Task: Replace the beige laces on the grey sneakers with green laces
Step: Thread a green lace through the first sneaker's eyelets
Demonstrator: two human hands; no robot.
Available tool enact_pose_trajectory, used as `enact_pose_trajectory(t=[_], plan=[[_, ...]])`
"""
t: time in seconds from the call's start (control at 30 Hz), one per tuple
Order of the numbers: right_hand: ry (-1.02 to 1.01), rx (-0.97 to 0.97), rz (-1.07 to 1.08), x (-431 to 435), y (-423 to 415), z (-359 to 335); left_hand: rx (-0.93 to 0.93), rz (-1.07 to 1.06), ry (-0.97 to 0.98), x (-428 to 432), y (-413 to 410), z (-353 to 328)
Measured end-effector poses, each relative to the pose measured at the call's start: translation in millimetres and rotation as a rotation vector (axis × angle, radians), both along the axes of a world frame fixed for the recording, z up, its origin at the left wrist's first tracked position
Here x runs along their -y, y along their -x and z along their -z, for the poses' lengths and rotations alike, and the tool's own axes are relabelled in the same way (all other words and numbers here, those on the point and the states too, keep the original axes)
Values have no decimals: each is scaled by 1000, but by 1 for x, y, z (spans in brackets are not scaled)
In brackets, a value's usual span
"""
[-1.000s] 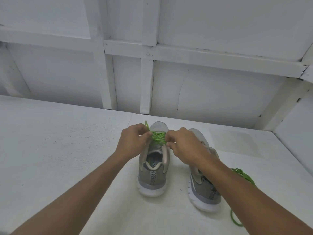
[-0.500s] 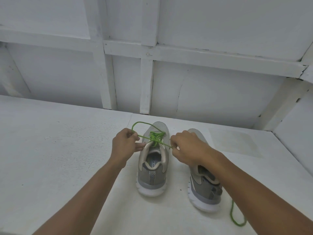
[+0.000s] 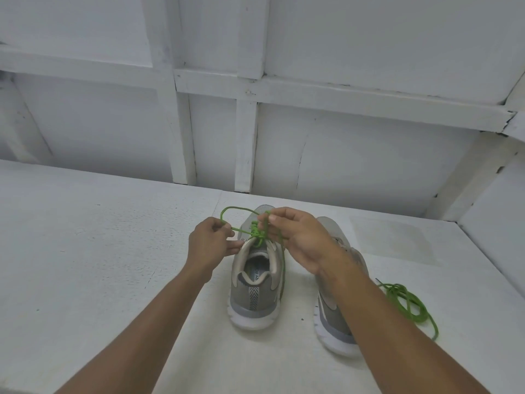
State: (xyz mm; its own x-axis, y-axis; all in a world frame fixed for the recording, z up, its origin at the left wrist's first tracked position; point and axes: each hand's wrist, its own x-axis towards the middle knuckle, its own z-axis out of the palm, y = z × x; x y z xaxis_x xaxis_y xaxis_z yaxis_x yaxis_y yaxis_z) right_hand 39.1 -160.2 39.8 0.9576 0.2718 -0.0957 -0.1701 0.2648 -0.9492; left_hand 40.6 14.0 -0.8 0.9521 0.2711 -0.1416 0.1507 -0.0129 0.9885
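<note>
Centre of frame: a grey sneaker [image 3: 255, 294] stands heel toward the camera on the white surface [image 3: 99, 265], its green lace [image 3: 257, 234] threaded and bunched at the top of the tongue.
Left hand [image 3: 211, 241]: its fingers [image 3: 224, 224] pinch one end of that lace, which arcs up in a loop over the toe.
Right hand [image 3: 298, 240]: fingers curled round the other end, close above the knot.
Second sneaker [image 3: 336, 314]: lower right of centre, mostly behind the right forearm; I cannot tell whether it is laced.
Spare lace [image 3: 406, 305]: a loose green tangle on the surface at right, just beside the second sneaker.
Beige laces: none in view.
Step, as judged: tying the bow on the first shoe, with the second shoe to follow.
Handling: the lace looks thin, light and limp, probably a little slick. Take it close to the knot between thumb and fingertip so the loop keeps its shape, and pull both ends evenly. The sneaker is light and may slide on the surface under a hard tug.
</note>
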Motion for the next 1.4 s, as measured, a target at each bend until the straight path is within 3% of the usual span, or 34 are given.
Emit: enact_pose_trajectory(t=[0.17,0.37,0.47,0.57,0.63,0.83,1.1,1.4], plan=[[-122,-1,156,-15,-2,12,1,-1,14,-1,0,1],[2,21,308,-21,-3,21,-18,1,-14,-2,-3,0],[250,109,323,-22,-3,19,17,0,-140,-4,-7,-5],[673,267,230,-24,-2,12,201,83,-325,-5,-14,-24],[787,329,175,-26,-2,9,285,182,-426,-5,-19,-39],[693,215,243,-23,-3,8,310,460,-575,-8,-27,-48],[601,149,200,-25,-8,6,432,501,-791,-13,-28,-38],[357,92,308,-23,-9,8,260,589,-495,-5,-13,-14]])
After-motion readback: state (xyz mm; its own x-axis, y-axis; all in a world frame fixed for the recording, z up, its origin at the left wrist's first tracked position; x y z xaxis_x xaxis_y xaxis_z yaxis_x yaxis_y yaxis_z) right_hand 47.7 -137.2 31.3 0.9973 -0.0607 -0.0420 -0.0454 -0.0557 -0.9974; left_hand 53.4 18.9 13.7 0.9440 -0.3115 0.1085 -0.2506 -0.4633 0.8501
